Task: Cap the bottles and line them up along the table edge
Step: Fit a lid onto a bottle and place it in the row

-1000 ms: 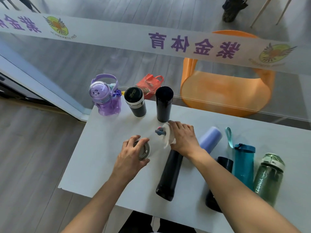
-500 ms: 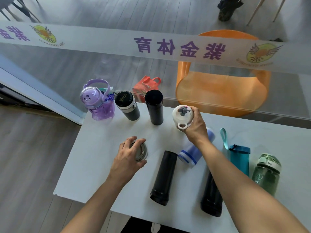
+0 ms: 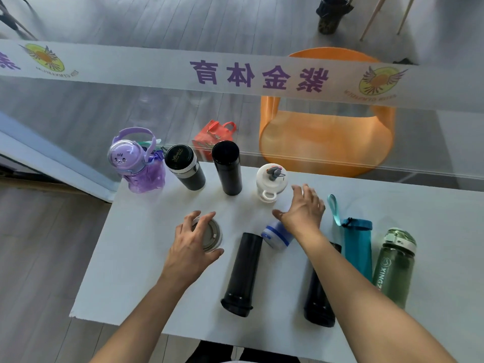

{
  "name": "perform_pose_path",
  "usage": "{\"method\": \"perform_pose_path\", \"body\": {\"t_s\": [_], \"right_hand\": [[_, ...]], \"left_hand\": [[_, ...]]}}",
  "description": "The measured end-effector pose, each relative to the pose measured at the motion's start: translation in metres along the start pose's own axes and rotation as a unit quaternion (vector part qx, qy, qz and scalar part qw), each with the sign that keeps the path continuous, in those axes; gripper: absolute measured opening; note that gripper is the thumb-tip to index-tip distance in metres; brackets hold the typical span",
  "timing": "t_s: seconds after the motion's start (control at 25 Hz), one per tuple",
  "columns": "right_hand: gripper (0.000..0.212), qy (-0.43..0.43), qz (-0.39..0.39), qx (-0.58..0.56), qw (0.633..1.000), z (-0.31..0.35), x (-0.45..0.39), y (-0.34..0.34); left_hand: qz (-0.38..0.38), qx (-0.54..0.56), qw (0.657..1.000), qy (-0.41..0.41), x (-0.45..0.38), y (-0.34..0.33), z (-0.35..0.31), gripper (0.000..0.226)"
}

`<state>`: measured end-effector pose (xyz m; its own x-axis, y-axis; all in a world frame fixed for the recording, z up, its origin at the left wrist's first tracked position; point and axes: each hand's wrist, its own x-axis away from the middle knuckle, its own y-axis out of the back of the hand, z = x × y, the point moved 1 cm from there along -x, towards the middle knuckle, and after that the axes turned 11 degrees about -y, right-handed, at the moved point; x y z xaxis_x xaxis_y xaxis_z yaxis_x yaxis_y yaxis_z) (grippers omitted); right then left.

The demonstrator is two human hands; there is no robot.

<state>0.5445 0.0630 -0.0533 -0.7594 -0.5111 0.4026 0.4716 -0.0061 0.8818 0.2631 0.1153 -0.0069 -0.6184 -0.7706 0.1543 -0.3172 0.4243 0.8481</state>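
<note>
Along the far edge of the white table (image 3: pixel 146 279) stand a purple bottle (image 3: pixel 136 163), a short black flask (image 3: pixel 184 167), a tall black flask (image 3: pixel 227 167) and a capped white bottle (image 3: pixel 271 182). My right hand (image 3: pixel 303 210) hovers open just right of the white bottle, above a lying lavender bottle (image 3: pixel 277 235). My left hand (image 3: pixel 193 242) grips the top of a grey-lidded cup (image 3: pixel 210 235). Two black bottles (image 3: pixel 242 273) (image 3: pixel 318 297) lie on their sides. A teal bottle (image 3: pixel 357 244) and a green bottle (image 3: pixel 395 265) are at the right.
A glass wall with a printed white band (image 3: pixel 235 74) runs right behind the table's far edge. Behind the glass are an orange chair (image 3: pixel 327 137) and a red bag (image 3: pixel 213 134). The table's left edge and near edge drop to wooden floor.
My right hand carried the white bottle from the table's middle to the far edge, stood it beside the tall black flask and let go. My left hand stayed on the grey-lidded cup.
</note>
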Motion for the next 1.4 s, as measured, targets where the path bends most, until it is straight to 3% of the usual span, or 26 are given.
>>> {"method": "perform_pose_path", "body": {"t_s": [0.12,0.24,0.56,0.76,0.88,1.0,1.28,1.4], "right_hand": [[0.084,-0.053,0.046,-0.016,0.997,-0.02,0.015,-0.006],[0.086,-0.038,0.074,-0.084,0.993,-0.027,0.034,-0.014],[0.092,-0.031,0.093,-0.065,0.993,-0.062,0.1,-0.039],[0.079,-0.007,0.008,-0.096,0.995,-0.053,0.117,-0.021],[0.076,0.087,-0.034,-0.169,0.981,-0.034,0.13,-0.003],[0.087,0.175,-0.025,-0.19,0.966,-0.011,0.144,0.01],[0.086,0.211,-0.024,-0.322,0.922,-0.042,0.124,0.054],[0.082,0.21,-0.017,-0.326,0.922,-0.07,0.098,0.073]], "left_hand": [[0.001,0.012,1.0,-0.006,0.0,-0.001,0.001,0.088],[0.008,0.005,1.0,-0.023,-0.001,0.0,0.002,0.088],[-0.005,0.046,0.997,-0.062,0.003,0.003,0.012,0.092],[-0.042,0.074,0.992,-0.096,0.003,0.011,0.008,0.091],[-0.089,0.08,0.983,-0.141,-0.001,0.024,-0.013,0.092],[-0.09,0.119,0.971,-0.186,-0.004,0.036,-0.049,0.092],[-0.05,0.186,0.958,-0.215,-0.021,0.014,-0.145,0.089],[-0.026,0.191,0.958,-0.214,-0.036,-0.004,-0.177,0.09]]}}
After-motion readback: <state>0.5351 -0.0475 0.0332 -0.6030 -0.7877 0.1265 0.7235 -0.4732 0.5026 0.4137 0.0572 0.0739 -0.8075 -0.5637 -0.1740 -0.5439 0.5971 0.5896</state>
